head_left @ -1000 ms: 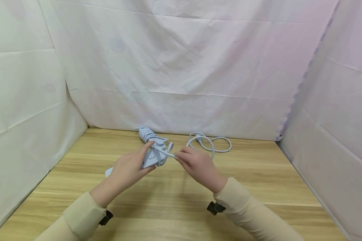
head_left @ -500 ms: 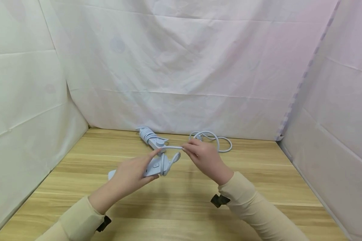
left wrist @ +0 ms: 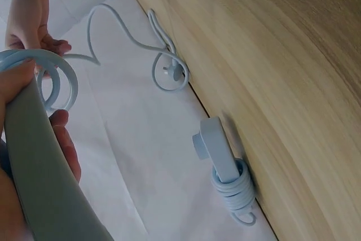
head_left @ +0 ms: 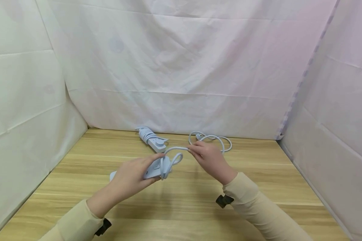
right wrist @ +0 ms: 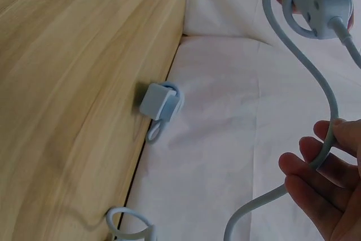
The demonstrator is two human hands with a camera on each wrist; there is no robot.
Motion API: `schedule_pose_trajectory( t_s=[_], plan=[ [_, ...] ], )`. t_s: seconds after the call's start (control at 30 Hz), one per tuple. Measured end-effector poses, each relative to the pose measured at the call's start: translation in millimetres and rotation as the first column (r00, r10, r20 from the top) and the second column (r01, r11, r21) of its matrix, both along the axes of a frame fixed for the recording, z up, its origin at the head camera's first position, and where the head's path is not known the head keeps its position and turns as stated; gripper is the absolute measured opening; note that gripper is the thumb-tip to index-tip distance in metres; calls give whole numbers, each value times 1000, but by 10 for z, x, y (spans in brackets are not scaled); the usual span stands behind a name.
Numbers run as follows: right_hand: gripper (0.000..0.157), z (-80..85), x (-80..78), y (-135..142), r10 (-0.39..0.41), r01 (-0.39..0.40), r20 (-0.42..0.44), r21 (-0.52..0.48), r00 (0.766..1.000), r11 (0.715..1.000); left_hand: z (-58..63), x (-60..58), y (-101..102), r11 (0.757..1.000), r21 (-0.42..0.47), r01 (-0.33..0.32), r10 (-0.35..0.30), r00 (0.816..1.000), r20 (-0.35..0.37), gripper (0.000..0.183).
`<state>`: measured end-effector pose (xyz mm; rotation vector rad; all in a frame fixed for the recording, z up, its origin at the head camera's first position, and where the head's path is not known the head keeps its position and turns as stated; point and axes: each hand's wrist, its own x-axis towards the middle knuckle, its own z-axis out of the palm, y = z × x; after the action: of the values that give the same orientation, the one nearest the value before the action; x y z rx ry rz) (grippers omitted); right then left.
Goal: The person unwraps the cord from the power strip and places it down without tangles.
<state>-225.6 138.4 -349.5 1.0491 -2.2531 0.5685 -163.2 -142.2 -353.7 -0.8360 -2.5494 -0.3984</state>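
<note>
Fingers of left hand (head_left: 132,172) clamp around a power strip (head_left: 153,170) above the table (head_left: 184,217); behind lies a cord-wrapped strip (head_left: 152,140). Right hand (head_left: 209,160) pinches the cord (head_left: 177,148). Only right-wrist view shows me clearly cord entering the held strip's end (right wrist: 331,20).

A pale blue-white, oblong plastic power strip (head_left: 155,144), its cord (head_left: 146,134) coiled round its far end, lies near the back edge of the light-brown wood-grained worktop (head_left: 175,214); white fabric sheets (head_left: 181,67) hang along the back and side edges.
</note>
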Motion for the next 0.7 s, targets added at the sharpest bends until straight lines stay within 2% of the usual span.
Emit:
schedule_pose_trajectory(
  t_s=[0.13,0.4,0.7],
  plan=[
    [19,-44,13,63,-14,14,16,16,1000,1000,9,-6,-13,999,31,-39,39,999,18,70],
    [17,-102,63,172,30,-30,-16,-16,999,999,15,-42,-72,991,90,-103,96,993,70,71],
    [7,-101,166,262,69,-69,-58,-11,996,998,-23,-115,-147,982,76,-171,160,978,135,70]
  ],
)
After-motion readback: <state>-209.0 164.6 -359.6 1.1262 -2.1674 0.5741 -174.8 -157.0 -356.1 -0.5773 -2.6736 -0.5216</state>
